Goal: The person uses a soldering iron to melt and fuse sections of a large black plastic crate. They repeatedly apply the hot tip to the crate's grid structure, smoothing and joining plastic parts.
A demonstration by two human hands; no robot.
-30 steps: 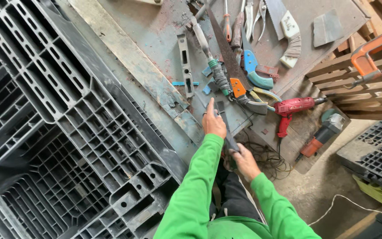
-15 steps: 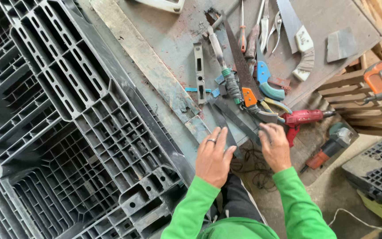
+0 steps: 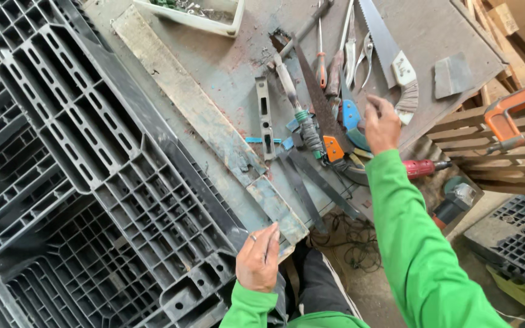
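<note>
Head view shows my right hand [image 3: 381,124] reaching far over the table [image 3: 226,67], fingers loosely curled and gripping nothing, just touching the blue-handled tool [image 3: 351,115] beside the handsaw [image 3: 390,54]. My left hand [image 3: 259,260] rests open on the near end of the long metal strip [image 3: 208,121]. I'd judge a clean grab wants the handle pinched clear of the neighbouring orange-tagged blade [image 3: 320,109].

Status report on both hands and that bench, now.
Left hand open, resting on near end of flat metal bar. Right hand over blue-handled tool, grip unclear. Saws, screwdriver crowd around it.
</note>
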